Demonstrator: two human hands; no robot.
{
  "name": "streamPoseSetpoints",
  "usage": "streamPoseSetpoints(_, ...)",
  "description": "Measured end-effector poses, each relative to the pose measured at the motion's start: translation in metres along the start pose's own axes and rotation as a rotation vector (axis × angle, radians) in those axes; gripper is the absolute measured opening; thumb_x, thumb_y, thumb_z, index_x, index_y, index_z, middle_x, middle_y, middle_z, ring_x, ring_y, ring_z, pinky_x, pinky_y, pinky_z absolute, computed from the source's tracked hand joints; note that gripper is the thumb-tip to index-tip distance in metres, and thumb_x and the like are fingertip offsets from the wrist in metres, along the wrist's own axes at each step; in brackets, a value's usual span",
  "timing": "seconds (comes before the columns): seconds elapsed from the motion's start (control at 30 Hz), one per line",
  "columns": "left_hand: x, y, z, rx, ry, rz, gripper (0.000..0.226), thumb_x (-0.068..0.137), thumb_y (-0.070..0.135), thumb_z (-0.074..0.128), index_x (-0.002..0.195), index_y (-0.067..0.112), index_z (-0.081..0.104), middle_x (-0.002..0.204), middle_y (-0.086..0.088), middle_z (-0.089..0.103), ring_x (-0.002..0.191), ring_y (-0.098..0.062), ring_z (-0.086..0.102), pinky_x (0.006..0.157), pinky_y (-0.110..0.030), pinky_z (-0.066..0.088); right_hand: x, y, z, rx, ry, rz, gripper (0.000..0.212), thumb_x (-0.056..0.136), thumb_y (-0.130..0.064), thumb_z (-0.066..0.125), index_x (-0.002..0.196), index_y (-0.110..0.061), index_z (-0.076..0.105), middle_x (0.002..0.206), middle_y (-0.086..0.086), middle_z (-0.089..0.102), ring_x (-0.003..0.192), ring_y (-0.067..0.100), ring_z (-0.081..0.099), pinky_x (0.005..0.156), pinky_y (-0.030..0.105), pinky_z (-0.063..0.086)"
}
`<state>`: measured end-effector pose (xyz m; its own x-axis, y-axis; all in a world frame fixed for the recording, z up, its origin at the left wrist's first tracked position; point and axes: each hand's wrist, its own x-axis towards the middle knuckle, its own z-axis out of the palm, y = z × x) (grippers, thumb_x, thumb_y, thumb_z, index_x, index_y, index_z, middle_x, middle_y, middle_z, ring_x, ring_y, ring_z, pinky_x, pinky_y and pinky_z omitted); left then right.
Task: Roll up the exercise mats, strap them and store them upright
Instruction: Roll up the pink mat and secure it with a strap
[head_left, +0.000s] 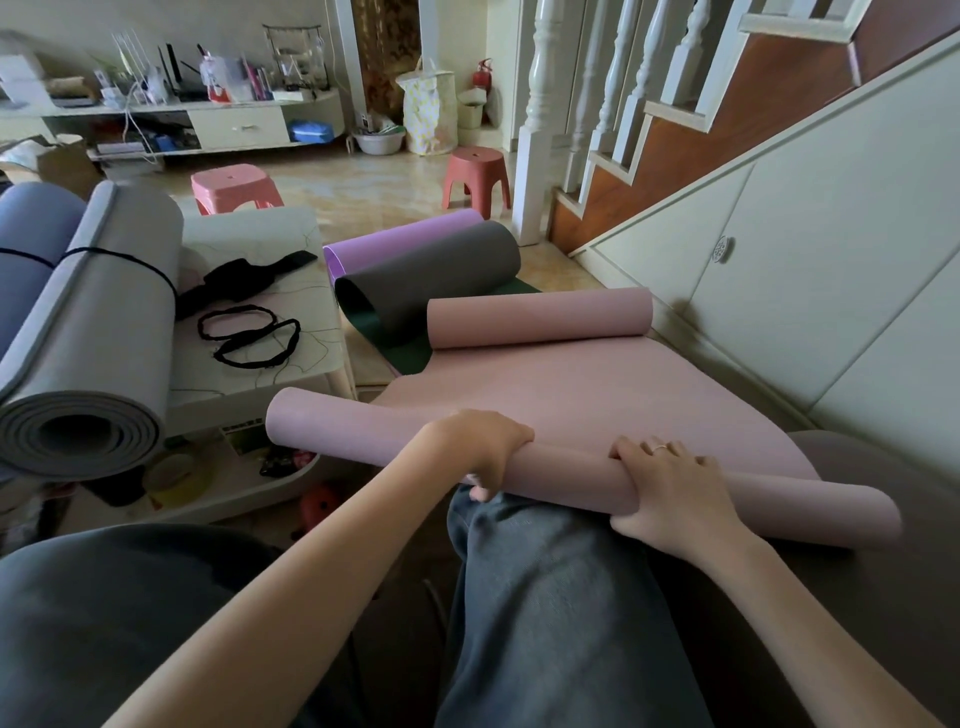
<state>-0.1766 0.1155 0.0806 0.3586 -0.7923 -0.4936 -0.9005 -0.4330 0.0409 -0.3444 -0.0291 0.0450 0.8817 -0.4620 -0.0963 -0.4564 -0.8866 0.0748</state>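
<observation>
Denim-clad knee (545, 597) fills the nearest ground, and across it lies the rolled near end of the pink mat (571, 395), a tight tube running from lower right to upper left. The left hand (483, 447) curls over the top of that roll, fingers wrapped down its near side so the tips show beneath, just above the knee. The right hand (670, 493) grips the same roll a little further right, thumb under, fingers over the top, a ring (660, 447) on one finger. Between the two hands a short stretch of roll shows bare; beyond each hand the tube sticks out free, far more to the left than to the right.

Past the hands the unrolled part of the pink mat stretches away flat, and its far end curls up into a second loose roll. Just behind that lie a grey mat (441, 270) with a dark green inner face and a purple mat (395, 241), both loosely curled on the floor.

To the left a low table (260, 228) carries black straps (249, 332) and a thick grey rolled mat (93, 343) bound by a black cord, with a blue rolled mat (26, 234) touching its far side. Two pink stools (478, 176) stand further off.
</observation>
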Motion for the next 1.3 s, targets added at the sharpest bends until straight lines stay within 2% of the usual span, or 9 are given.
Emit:
streamPoseSetpoints(0.2,-0.001,0.018,0.023,0.279,0.366,-0.100,0.068,0.077,0.003,0.068,0.132,0.014,0.030,0.127,-0.007,0.042,0.115,-0.030,0.044,0.078,-0.038,0.038,0.027,0.003,-0.023,0.136,-0.290,-0.065,0.054,0.068,-0.046,0.073,0.111,-0.034,0.044,0.116,-0.005,0.058,0.105,0.022,0.056,0.082,0.035,0.045)
streamPoseSetpoints(0.33,0.006,0.014,0.021,0.169,0.337,-0.111,0.062,0.081,0.001,0.063,0.133,0.014,0.031,0.126,-0.007,0.045,0.113,-0.029,0.049,0.077,-0.039,0.036,0.043,0.002,-0.028,0.217,-0.394,-0.076,0.053,0.064,-0.045,0.077,0.104,-0.036,0.043,0.118,-0.004,0.059,0.102,0.021,0.056,0.084,0.037,0.046)
streamPoseSetpoints(0.5,0.017,-0.005,0.012,-0.136,0.177,-0.080,0.060,0.071,0.010,0.074,0.119,0.020,0.039,0.111,-0.003,0.048,0.102,-0.026,0.053,0.074,-0.040,0.045,0.020,-0.008,0.001,-0.098,0.316,-0.018,0.077,0.049,-0.030,0.088,0.117,-0.020,0.054,0.111,0.005,0.055,0.103,0.030,0.052,0.091,0.050,0.040)
streamPoseSetpoints(0.6,0.022,-0.011,0.013,-0.185,0.133,-0.066,0.061,0.066,0.013,0.078,0.113,0.022,0.040,0.110,-0.002,0.048,0.105,-0.026,0.051,0.082,-0.042,0.049,0.016,-0.011,0.024,-0.040,0.462,0.017,0.068,0.046,-0.008,0.087,0.109,-0.013,0.063,0.099,0.011,0.063,0.091,0.035,0.058,0.090,0.055,0.043)
streamPoseSetpoints(0.73,0.017,0.001,0.017,0.119,0.393,-0.161,0.068,0.077,0.013,0.069,0.133,0.017,0.031,0.134,-0.010,0.027,0.122,-0.031,0.028,0.088,-0.043,0.038,0.026,-0.012,0.025,-0.022,0.320,0.071,0.059,0.064,-0.014,0.076,0.119,-0.018,0.056,0.108,0.007,0.062,0.099,0.032,0.055,0.089,0.047,0.037)
streamPoseSetpoints(0.83,0.018,0.006,0.033,0.184,0.553,-0.191,0.074,0.078,0.012,0.069,0.138,0.018,0.026,0.135,-0.008,0.036,0.121,-0.028,0.035,0.095,-0.041,0.034,0.030,-0.012,0.014,-0.039,0.219,0.073,0.056,0.076,-0.022,0.068,0.127,-0.022,0.046,0.119,0.001,0.056,0.111,0.028,0.051,0.092,0.044,0.034)
streamPoseSetpoints(1.03,0.031,-0.005,0.019,0.005,0.379,-0.144,0.053,0.079,0.013,0.067,0.124,0.018,0.039,0.118,-0.005,0.053,0.111,-0.027,0.051,0.088,-0.041,0.036,0.044,-0.004,-0.009,0.016,-0.021,0.019,0.056,0.075,-0.035,0.071,0.122,-0.021,0.045,0.118,0.000,0.054,0.113,0.025,0.050,0.090,0.043,0.037)
streamPoseSetpoints(1.17,0.036,-0.013,-0.004,0.055,0.247,-0.098,0.061,0.072,0.021,0.075,0.122,0.019,0.041,0.125,-0.007,0.042,0.117,-0.028,0.039,0.082,-0.042,0.038,0.052,-0.001,-0.023,0.067,-0.161,0.016,0.050,0.074,-0.037,0.072,0.114,-0.019,0.048,0.119,0.004,0.056,0.114,0.029,0.050,0.094,0.046,0.037)
streamPoseSetpoints(1.3,0.024,-0.005,0.006,0.274,0.478,-0.110,0.073,0.074,0.026,0.075,0.133,0.019,0.033,0.129,-0.007,0.039,0.118,-0.030,0.041,0.093,-0.045,0.040,0.048,-0.003,-0.021,0.047,-0.158,0.044,0.053,0.074,-0.038,0.074,0.117,-0.019,0.047,0.120,0.004,0.055,0.115,0.030,0.051,0.094,0.046,0.038)
